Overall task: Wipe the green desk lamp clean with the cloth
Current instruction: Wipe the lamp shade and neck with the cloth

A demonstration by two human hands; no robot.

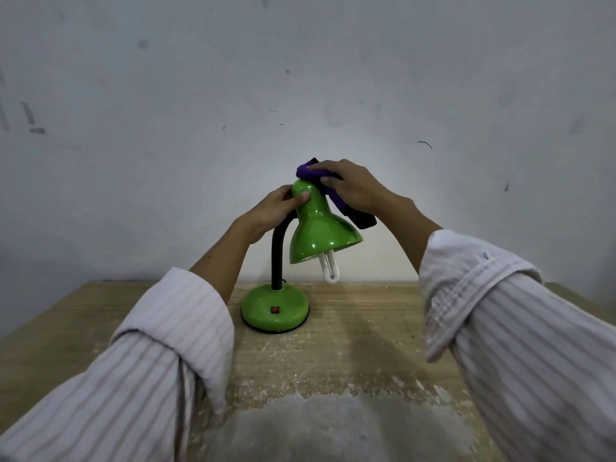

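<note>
Cloth on the lamp's crown, centre frame.
The right hand pressed the purple cloth against the green lamp; the left hand gripped its neck.

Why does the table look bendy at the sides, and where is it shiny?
In the head view, the wide-angle lens curves the table edges and stretches the sleeves; small glints of glare sit on the green lamp shade; the wall glows brightest behind the hands, fading darker toward the corners; a soft shadow falls on the near tabletop.
</note>
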